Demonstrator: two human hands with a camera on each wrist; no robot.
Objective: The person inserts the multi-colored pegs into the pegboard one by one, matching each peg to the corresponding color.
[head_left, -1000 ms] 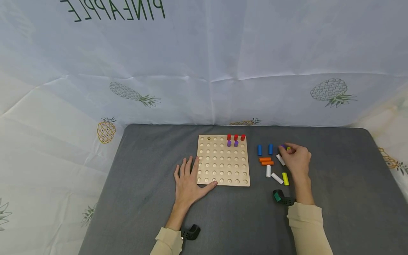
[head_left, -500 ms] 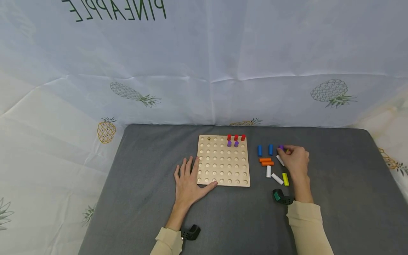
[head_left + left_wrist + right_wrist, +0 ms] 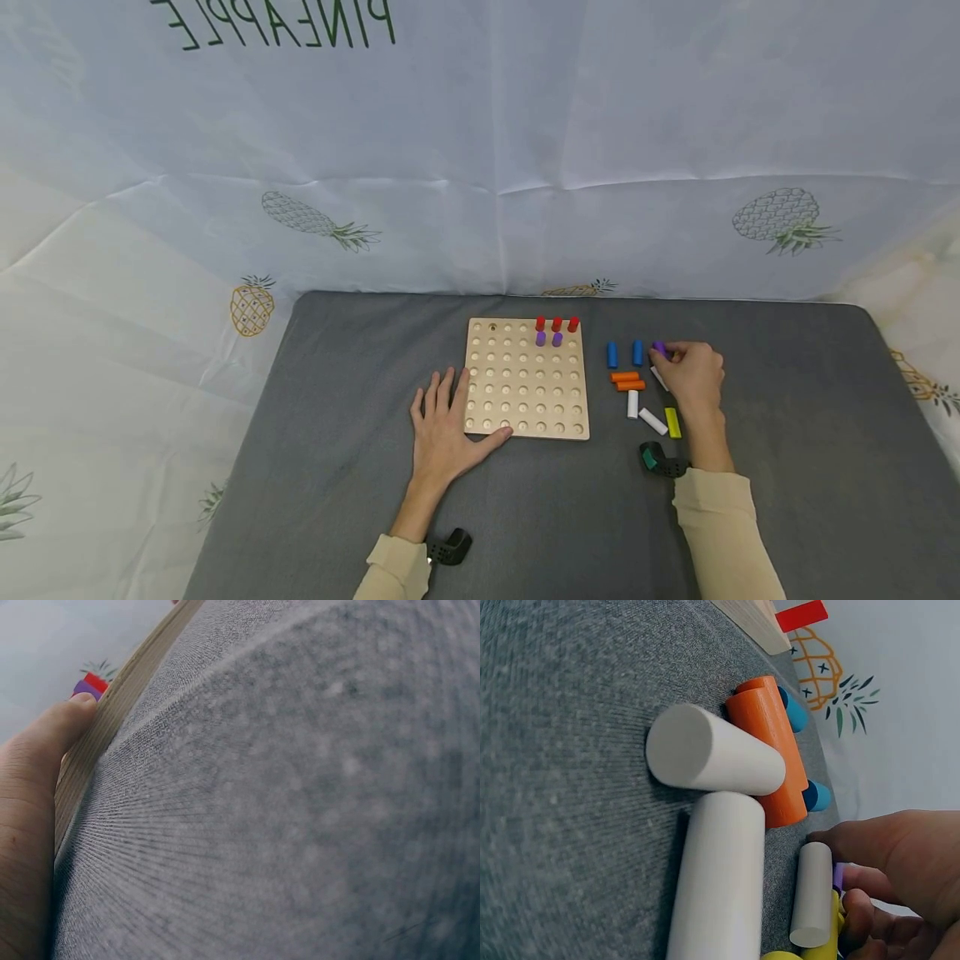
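My bench (image 3: 337, 467) is covered in dark grey cloth. The pegboard (image 3: 525, 392) is pale wood, holding three red pegs (image 3: 557, 323) and two purple pegs (image 3: 548, 338). Loose pegs beside it are blue (image 3: 624, 353), orange (image 3: 627, 381), white (image 3: 632, 403) and yellow (image 3: 672, 422). My sleeves (image 3: 720, 525) are cream. The backdrop (image 3: 480, 150) is white with a pineapple print
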